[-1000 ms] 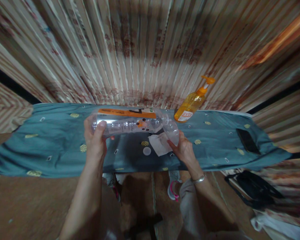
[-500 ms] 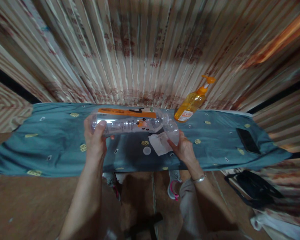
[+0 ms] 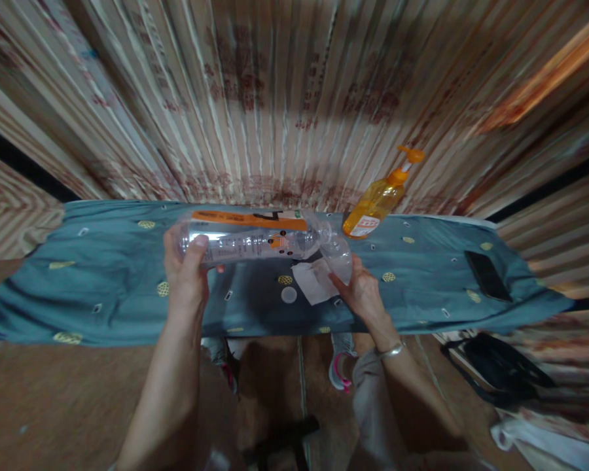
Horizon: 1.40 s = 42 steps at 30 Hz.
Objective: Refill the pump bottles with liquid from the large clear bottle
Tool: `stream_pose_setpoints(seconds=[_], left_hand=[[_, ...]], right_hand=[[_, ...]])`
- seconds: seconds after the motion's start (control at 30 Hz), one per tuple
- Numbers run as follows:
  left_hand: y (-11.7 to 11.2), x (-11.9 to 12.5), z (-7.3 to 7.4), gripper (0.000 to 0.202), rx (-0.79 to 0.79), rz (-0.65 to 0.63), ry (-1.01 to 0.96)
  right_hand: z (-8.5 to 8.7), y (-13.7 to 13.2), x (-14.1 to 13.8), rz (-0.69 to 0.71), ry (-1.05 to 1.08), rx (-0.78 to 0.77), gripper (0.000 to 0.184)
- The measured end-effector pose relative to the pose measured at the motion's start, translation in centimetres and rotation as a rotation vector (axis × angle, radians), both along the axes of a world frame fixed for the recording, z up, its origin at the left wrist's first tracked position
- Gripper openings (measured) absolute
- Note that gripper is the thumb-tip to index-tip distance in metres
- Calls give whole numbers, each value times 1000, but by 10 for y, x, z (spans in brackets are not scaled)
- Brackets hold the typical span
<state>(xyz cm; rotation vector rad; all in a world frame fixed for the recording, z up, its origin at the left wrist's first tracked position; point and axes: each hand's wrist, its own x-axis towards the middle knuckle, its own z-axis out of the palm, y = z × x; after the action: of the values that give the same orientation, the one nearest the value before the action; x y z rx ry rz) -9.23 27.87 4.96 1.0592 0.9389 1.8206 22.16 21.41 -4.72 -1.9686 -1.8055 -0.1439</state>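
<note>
My left hand (image 3: 189, 265) is wrapped round the base of a large clear plastic bottle (image 3: 250, 237) with an orange and black label. The bottle lies on its side in the air, its neck pointing right. At its mouth, my right hand (image 3: 360, 284) grips a clear plastic cup (image 3: 338, 255), tilted with its opening against the bottle's neck. Whether liquid is in either is hard to make out. Below the cup, a white paper napkin (image 3: 314, 281) lies on the cloth, with a round white cap (image 3: 288, 295) to its left.
An orange pump bottle (image 3: 373, 206) of yellow liquid stands behind the cup. A dark phone (image 3: 487, 276) lies at the right of the teal tablecloth (image 3: 118, 281). Pleated curtains (image 3: 285, 98) hang right behind the table. A black bag (image 3: 500, 369) is at the lower right.
</note>
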Motion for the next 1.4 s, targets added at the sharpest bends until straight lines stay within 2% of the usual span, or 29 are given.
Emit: stream_pose_setpoints(seconds=[0.43,0.67,1.4], left_hand=[[1,1,-1,54,-17,33,-31],[1,-1,-4,46,-5,19,-16],[-2,1,0,50,-23,35,29]], right_hand=[[2,0,-1,-2,7,-8,58],[5,0,-2,-23,9,-58,59],[2,0,-1,-4,10,-3,57]])
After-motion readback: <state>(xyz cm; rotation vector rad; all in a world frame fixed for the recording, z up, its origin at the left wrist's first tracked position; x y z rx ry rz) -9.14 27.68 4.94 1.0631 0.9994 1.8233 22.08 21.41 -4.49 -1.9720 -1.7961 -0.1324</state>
